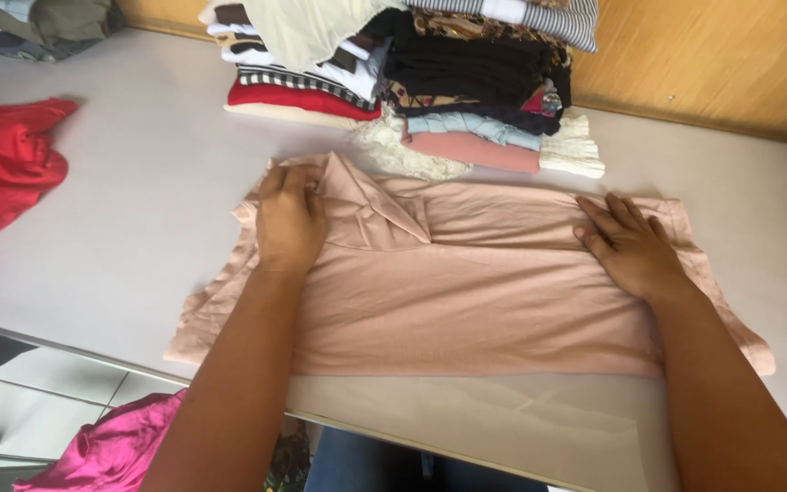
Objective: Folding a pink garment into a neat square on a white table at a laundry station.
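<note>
Head view, and you have both palms down on the pink collared shirt [466, 292], which lies folded lengthwise across the pale surface [138, 200], its near edge close to the front lip. Your left hand [289, 219] rests at the collar end, fingers curled loosely over the cloth there, bunching it a little rather than gripping. Your right hand [630, 246] lies open and flat near the other end, fingers spread.

Here's the risk: the fabric looks thin and slippery, so a push from either palm could slide the upper layer off the lower one and skew the fold. The collar under your left fingers is already rumpled; pressing there may set a crease. A corner at the left end, and the hem on the right, sit very near the surface's front edge, so any drag toward you could tip cloth over the lip.

Room now: just beyond the shirt stands a stack of folded clothes [412, 82], with a lacy cream piece [403, 150] almost touching the collar, so pushing away is tight. To the left, open surface runs until the red garment [2, 173]. The right side is freer.
</note>
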